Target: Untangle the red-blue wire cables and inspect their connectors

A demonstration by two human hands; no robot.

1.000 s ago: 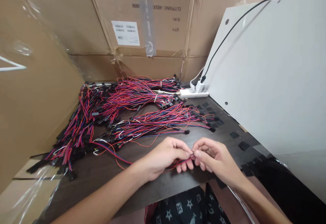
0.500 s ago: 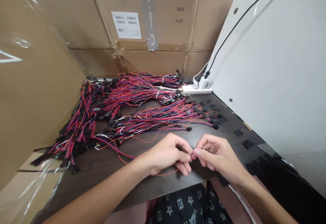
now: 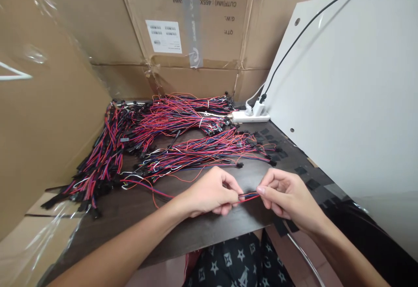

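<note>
Between my two hands runs a short stretch of red and dark blue wires (image 3: pixel 250 197), close to the front edge of the dark table (image 3: pixel 202 230). My left hand (image 3: pixel 218 193) is closed round the wires, its thumb and fingers pressed together. To its right, my right hand (image 3: pixel 282 193) pinches the same wires between thumb and forefinger. Red and blue wires also pass under my left forearm toward the pile at the left. Just beyond my hands lies a loose bundle of red, blue and orange wires (image 3: pixel 202 152) with black connectors.
More wire bundles (image 3: pixel 176 115) lie at the back, and a heap (image 3: pixel 107 147) at the left. A white power strip (image 3: pixel 250 116) stands by the white panel (image 3: pixel 346 95). Cardboard (image 3: pixel 209 80) walls the back and left. Black tape pieces (image 3: pixel 312 184) dot the right side.
My hands have moved apart, with my right hand further right, and a length of wire now shows between them. My left hand's fingers have curled in more. The view has shifted slightly.
</note>
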